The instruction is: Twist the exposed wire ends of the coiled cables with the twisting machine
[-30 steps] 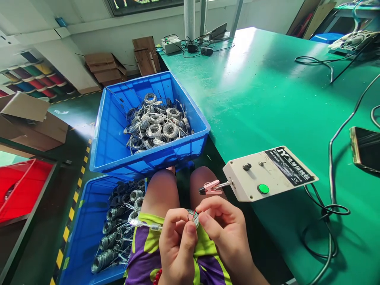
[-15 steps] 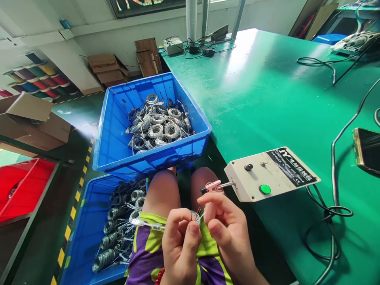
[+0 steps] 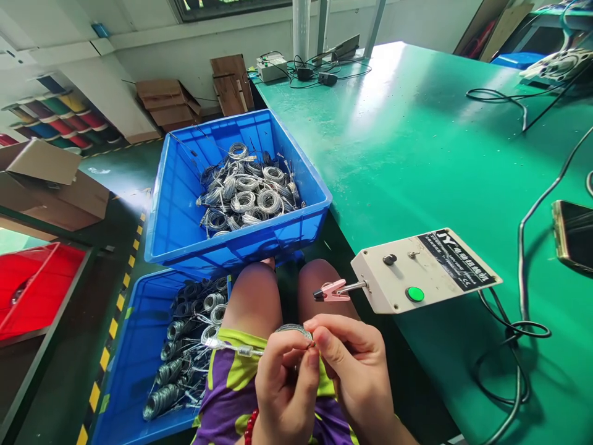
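My left hand is closed in a pinch on a clear-jacketed cable, near its thin wire ends. A pale plug and a small bulge on this cable stick out to the left of my fingers. Part of its coil shows just behind the hands. My right hand meets the left one, thumb and forefinger pinched on the wire ends, which the fingertips mostly cover. Beyond my right hand, a pink clip sits on the metal shaft of a beige control box with a green button.
A blue bin full of coiled cables stands ahead. Below it, another blue bin holds more coils. The green table lies to the right, with a phone and a loose grey power cord. Cardboard boxes are at left.
My right hand has moved left and its spread fingers have closed on the wire ends. The red, green and white wires that showed between the hands are now mostly covered.
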Demonstrator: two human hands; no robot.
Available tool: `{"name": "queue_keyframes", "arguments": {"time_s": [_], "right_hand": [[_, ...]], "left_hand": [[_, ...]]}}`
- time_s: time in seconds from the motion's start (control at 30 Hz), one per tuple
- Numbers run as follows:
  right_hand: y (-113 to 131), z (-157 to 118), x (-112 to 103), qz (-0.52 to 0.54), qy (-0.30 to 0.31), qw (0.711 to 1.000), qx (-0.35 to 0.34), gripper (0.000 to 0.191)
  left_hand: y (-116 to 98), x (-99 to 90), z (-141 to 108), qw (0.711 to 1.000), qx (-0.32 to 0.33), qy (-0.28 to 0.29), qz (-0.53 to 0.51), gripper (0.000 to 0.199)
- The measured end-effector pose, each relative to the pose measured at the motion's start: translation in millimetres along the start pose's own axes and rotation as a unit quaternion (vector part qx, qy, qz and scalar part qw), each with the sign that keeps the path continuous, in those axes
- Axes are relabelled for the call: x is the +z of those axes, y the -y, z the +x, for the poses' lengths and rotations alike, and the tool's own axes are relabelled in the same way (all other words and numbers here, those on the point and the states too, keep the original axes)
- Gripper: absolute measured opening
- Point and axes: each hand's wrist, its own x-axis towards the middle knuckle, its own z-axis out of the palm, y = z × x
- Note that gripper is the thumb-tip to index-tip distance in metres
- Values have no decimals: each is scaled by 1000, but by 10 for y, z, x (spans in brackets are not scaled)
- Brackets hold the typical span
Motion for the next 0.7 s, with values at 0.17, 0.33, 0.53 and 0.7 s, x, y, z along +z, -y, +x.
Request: {"name": "queue_keyframes", "arguments": {"time_s": [0.17, 0.33, 0.53, 0.7], "right_hand": [[10, 55, -36, -19, 33, 999, -6, 36], [12, 62, -16, -57, 30, 998, 5, 30], [-8, 48, -3, -28, -8, 999, -35, 15], [-73, 20, -44, 42, 24, 999, -2, 10]], "left_hand": [[-20, 14, 22, 1000, 4, -10, -3, 7], [11, -41, 3, 1000, -1, -21, 3, 6], [13, -16, -7, 999, -19, -24, -25, 7], [16, -40, -5, 999, -23, 9, -46, 4]]}}
